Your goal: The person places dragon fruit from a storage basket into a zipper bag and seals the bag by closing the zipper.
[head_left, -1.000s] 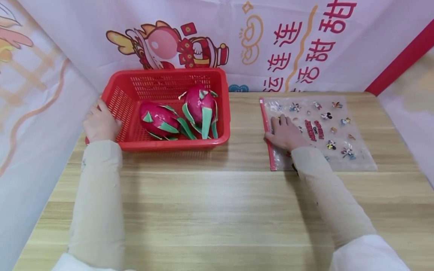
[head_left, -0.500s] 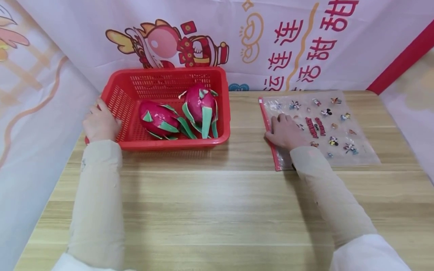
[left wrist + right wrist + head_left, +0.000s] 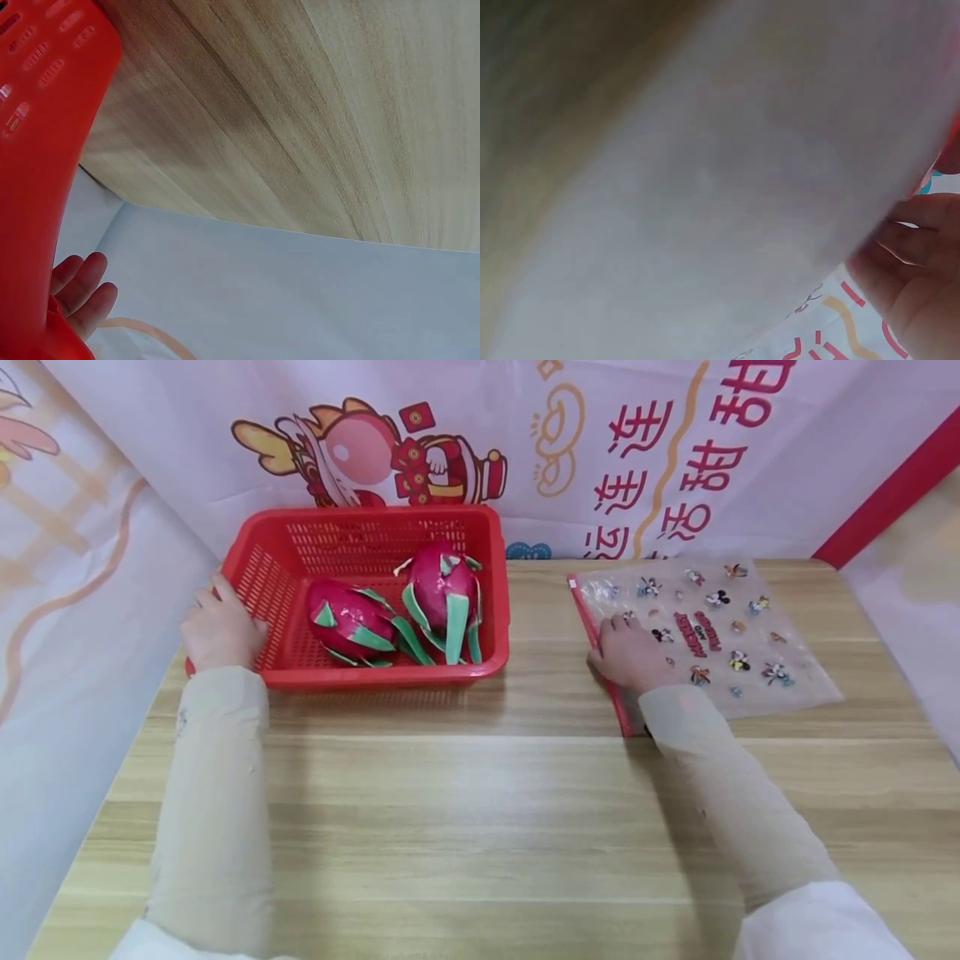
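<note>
A red plastic basket (image 3: 375, 677) with slotted walls stands at the back left of the table in the head view. Inside it lie two dragon fruits with green scales, one on the left (image 3: 337, 610) and one on the right (image 3: 444, 581). My left hand (image 3: 222, 627) holds the basket's left rim; its fingertips (image 3: 94, 289) show past the red wall in the left wrist view. On the right, a see-through zip bag (image 3: 738, 643) with cartoon prints lies flat. My right hand (image 3: 633, 656) pinches its red zip edge, the fingertips partly hidden.
The wood-grain table (image 3: 465, 827) stretches in front of both hands. A printed white cloth (image 3: 555, 410) hangs right behind the basket and bag, and another cloth (image 3: 67, 568) stands along the left side.
The zip bag has turned a little counterclockwise under my right hand, its lower zip end swinging right and its far corner moving up. My left hand and the basket stay in place.
</note>
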A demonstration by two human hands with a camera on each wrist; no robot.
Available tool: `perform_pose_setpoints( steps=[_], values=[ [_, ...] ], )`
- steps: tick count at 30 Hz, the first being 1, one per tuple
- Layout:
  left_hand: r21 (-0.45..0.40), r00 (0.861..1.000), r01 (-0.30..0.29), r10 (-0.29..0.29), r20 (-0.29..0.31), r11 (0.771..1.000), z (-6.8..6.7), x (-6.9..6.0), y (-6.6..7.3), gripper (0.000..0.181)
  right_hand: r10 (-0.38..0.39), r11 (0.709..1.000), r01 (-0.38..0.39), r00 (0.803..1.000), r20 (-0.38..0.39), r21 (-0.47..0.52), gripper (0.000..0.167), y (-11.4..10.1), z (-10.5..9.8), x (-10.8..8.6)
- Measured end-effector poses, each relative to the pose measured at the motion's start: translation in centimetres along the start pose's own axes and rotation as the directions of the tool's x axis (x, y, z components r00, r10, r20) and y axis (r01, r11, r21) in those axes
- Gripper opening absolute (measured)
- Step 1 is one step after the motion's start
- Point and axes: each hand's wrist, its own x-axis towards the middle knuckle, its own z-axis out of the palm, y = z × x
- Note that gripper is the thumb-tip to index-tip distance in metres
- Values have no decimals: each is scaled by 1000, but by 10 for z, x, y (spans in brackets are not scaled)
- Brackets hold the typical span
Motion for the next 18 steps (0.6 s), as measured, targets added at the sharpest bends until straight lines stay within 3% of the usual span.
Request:
perform_pose_setpoints(
  steps=[9, 18],
  values=[
    [6, 1000, 11, -11, 17, 1000, -1, 1, 0, 86, -19, 1000, 19, 1000, -11, -1, 61, -3, -3, -3],
    [-2, 1000, 18, -18, 20, 1000, 1, 1, 0, 86, -18, 998, 21, 999, -45, 60, 50, 0, -2, -1]
  ],
)
